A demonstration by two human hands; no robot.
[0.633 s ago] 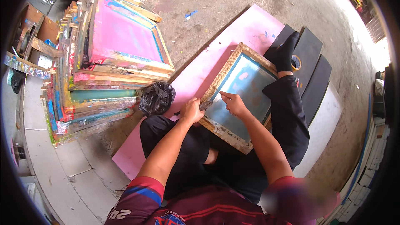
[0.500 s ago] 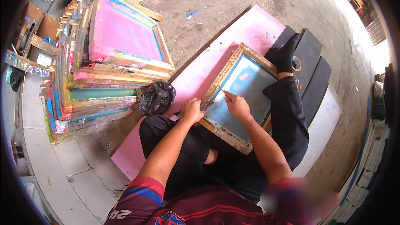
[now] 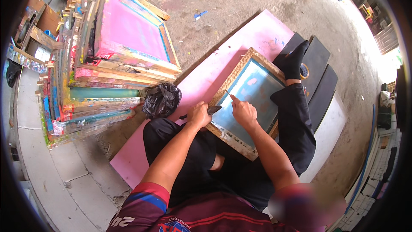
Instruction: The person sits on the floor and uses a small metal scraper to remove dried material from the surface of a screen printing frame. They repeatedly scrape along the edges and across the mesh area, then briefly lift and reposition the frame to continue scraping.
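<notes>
The left grip [image 3: 198, 114] is closed around a dark tool [image 3: 214, 110]; the tool's end sticks out to the right of that grip, over the near left part of the frame [image 3: 234, 76], and a dark bit shows at the grip's left. The right grip [image 3: 244, 112] sits over the blue mesh [image 3: 262, 88], forefinger reaching toward the frame's left bar; I cannot tell whether it holds something thin. The frame lies under and beyond both grips, tilted on its corner, its right side beside the right leg [image 3: 296, 124]. The pink board [image 3: 206, 77] runs behind the left grip and beyond the frame. Just left of the left grip is a black bag [image 3: 162, 100]; farther left stands the stack [image 3: 124, 77] of frames. Well beyond the right grip, to its right, are a sock [image 3: 293, 62] and tape [image 3: 307, 70].
</notes>
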